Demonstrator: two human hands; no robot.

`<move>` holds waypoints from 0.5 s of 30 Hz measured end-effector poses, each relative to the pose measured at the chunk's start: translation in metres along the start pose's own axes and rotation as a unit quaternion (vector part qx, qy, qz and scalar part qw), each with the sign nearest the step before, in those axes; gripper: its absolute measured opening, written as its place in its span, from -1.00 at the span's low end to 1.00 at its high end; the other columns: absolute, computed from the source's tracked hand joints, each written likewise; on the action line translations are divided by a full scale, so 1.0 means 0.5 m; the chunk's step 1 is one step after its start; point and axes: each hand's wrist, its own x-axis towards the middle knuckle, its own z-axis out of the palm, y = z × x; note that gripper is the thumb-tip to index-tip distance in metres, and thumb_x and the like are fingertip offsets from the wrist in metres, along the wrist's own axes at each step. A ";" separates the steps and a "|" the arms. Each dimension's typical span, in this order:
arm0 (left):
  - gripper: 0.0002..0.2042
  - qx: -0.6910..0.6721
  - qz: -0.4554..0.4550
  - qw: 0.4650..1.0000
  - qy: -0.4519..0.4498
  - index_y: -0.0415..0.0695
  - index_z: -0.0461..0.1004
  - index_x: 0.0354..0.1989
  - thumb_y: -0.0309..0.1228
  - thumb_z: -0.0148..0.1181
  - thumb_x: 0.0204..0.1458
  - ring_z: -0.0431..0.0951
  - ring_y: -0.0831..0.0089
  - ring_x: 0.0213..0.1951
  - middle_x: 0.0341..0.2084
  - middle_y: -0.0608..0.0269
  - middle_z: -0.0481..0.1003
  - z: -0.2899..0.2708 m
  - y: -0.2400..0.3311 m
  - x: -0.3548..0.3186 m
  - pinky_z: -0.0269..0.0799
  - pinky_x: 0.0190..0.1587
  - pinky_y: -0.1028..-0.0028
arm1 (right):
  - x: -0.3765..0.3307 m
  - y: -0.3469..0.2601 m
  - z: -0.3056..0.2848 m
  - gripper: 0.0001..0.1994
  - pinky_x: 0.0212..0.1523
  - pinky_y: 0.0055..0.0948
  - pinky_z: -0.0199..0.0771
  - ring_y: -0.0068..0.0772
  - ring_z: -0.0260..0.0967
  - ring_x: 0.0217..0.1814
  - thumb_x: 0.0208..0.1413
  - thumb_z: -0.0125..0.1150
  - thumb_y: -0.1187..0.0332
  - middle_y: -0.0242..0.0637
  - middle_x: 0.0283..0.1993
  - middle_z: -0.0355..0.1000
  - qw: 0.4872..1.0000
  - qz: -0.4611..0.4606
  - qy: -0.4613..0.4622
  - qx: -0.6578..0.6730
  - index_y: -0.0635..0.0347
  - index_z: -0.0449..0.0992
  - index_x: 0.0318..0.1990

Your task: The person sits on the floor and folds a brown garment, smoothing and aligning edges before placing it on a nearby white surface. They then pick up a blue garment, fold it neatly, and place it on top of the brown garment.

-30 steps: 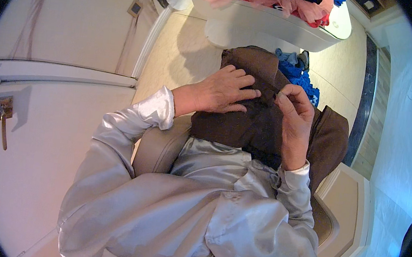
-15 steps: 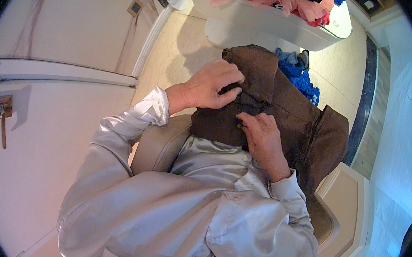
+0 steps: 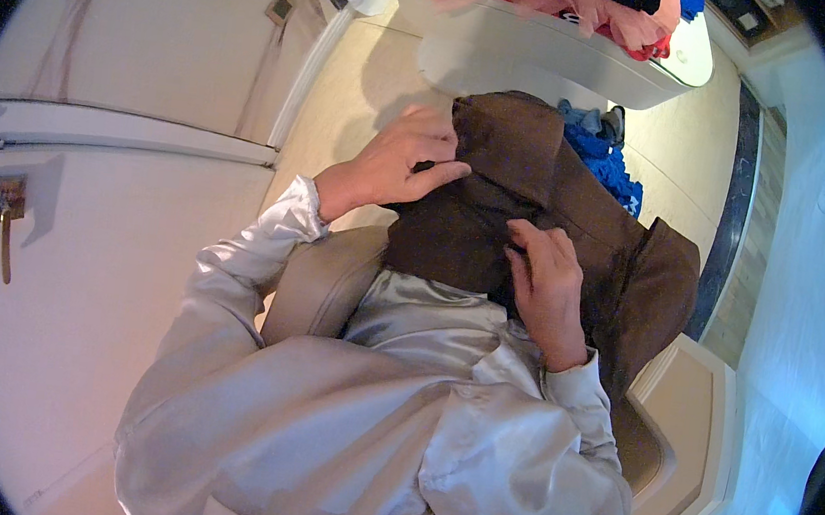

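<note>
A dark brown garment [image 3: 591, 231], perhaps a jacket, is spread across my lap, with a wide folded flap on its upper part and a sleeve-like piece hanging to the right. My left hand [image 3: 397, 163] is at the garment's left edge, its fingers bent over the cloth and the thumb laid along it. Nearer my body, my right hand [image 3: 548, 287] pinches the brown cloth below the flap, thumb and fingertips close together. The fingertips of both hands partly hide the cloth they hold.
Beyond my knees stands a white table [image 3: 555, 46] with pink, red and black clothes [image 3: 600, 6] heaped on it. Blue clothing [image 3: 608, 167] lies on the floor in front. A padded armrest [image 3: 324, 283] is at my left, near a white door with a handle [image 3: 5, 245].
My left hand has shifted a little left, toward the garment's edge. My right hand has moved slightly right, so the hands are farther apart.
</note>
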 end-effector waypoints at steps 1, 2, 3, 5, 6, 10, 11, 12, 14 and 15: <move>-0.74 -0.013 -0.004 1.000 -0.009 -0.19 0.44 -0.56 -0.30 0.31 0.01 0.47 0.11 -0.28 -0.47 0.15 0.44 0.002 -0.005 -0.008 0.31 -0.08 0.21 | -0.006 0.008 0.003 -0.64 -0.13 -0.19 0.44 -0.05 0.40 -0.20 -0.07 0.28 0.60 -0.15 -0.25 0.50 1.000 0.009 0.004 0.003 0.20 0.50 -0.05; -0.72 -0.026 -0.008 0.999 -0.018 -0.20 0.42 -0.59 -0.29 0.30 0.01 0.46 0.13 -0.33 -0.54 0.16 0.42 0.003 -0.007 -0.012 0.30 -0.12 0.22 | -0.009 0.014 0.004 -0.62 -0.12 -0.17 0.44 -0.05 0.40 -0.19 -0.09 0.29 0.59 -0.16 -0.24 0.50 1.000 0.019 0.008 0.004 0.18 0.50 -0.04; -0.72 -0.020 0.004 0.999 -0.024 -0.19 0.43 -0.59 -0.28 0.29 0.02 0.47 0.12 -0.34 -0.56 0.14 0.42 0.004 -0.007 -0.014 0.31 -0.12 0.22 | -0.008 0.015 0.002 -0.66 -0.16 -0.18 0.45 -0.06 0.40 -0.21 -0.09 0.30 0.59 -0.18 -0.25 0.50 1.000 0.007 0.015 -0.008 0.19 0.51 -0.08; -0.73 -0.009 0.027 0.999 -0.038 -0.18 0.44 -0.58 -0.27 0.28 0.03 0.47 0.11 -0.36 -0.58 0.12 0.42 0.008 -0.004 -0.015 0.31 -0.14 0.22 | -0.008 0.031 0.003 -0.70 -0.17 -0.18 0.45 -0.06 0.40 -0.22 -0.09 0.30 0.58 -0.18 -0.27 0.49 1.000 0.004 0.017 -0.013 0.19 0.53 -0.13; -0.73 0.007 0.027 0.999 -0.038 -0.18 0.45 -0.55 -0.25 0.28 0.02 0.47 0.11 -0.35 -0.56 0.14 0.43 0.010 -0.003 -0.014 0.31 -0.14 0.22 | -0.008 0.037 0.004 -0.73 -0.18 -0.19 0.45 -0.06 0.40 -0.22 -0.09 0.30 0.58 -0.19 -0.28 0.49 1.000 0.003 0.018 -0.015 0.19 0.54 -0.16; -0.69 0.051 0.036 0.998 -0.018 -0.16 0.45 -0.36 -0.17 0.35 -0.05 0.46 0.09 -0.30 -0.45 0.15 0.44 0.011 0.025 0.011 0.34 -0.18 0.18 | -0.006 0.036 -0.003 -0.81 -0.22 -0.20 0.44 -0.07 0.38 -0.25 -0.08 0.30 0.57 -0.19 -0.32 0.47 1.000 -0.016 0.008 -0.010 0.21 0.55 -0.25; -0.65 0.057 0.041 0.998 -0.008 -0.15 0.45 -0.29 -0.16 0.37 -0.07 0.46 0.07 -0.29 -0.40 0.14 0.44 0.012 0.036 0.023 0.36 -0.20 0.16 | -0.004 0.029 -0.004 -0.81 -0.22 -0.20 0.43 -0.08 0.38 -0.26 -0.08 0.30 0.57 -0.20 -0.33 0.47 1.000 -0.026 0.009 -0.005 0.20 0.55 -0.26; -0.59 0.071 0.055 0.996 -0.013 -0.14 0.43 -0.22 -0.14 0.39 -0.11 0.46 0.07 -0.26 -0.35 0.12 0.43 0.016 0.043 0.036 0.36 -0.19 0.16 | -0.002 0.023 -0.004 -0.82 -0.23 -0.20 0.43 -0.08 0.37 -0.27 -0.08 0.29 0.57 -0.20 -0.33 0.46 0.999 -0.036 0.010 0.001 0.20 0.55 -0.27; -0.46 0.097 0.084 0.991 -0.023 -0.11 0.38 -0.09 -0.09 0.43 -0.18 0.45 0.07 -0.22 -0.24 0.09 0.40 0.028 0.057 0.061 0.36 -0.19 0.17 | -0.001 0.012 -0.003 -0.82 -0.24 -0.21 0.42 -0.09 0.37 -0.27 -0.08 0.30 0.57 -0.22 -0.33 0.45 0.999 -0.041 0.007 0.003 0.20 0.55 -0.27; -0.37 0.121 0.071 0.987 -0.074 -0.09 0.34 -0.02 -0.08 0.45 -0.24 0.46 0.08 -0.17 -0.18 0.05 0.36 0.036 0.063 0.069 0.37 -0.20 0.16 | -0.001 0.007 -0.003 -0.83 -0.24 -0.21 0.42 -0.10 0.36 -0.27 -0.08 0.30 0.57 -0.22 -0.34 0.45 0.999 -0.043 0.005 0.004 0.20 0.55 -0.28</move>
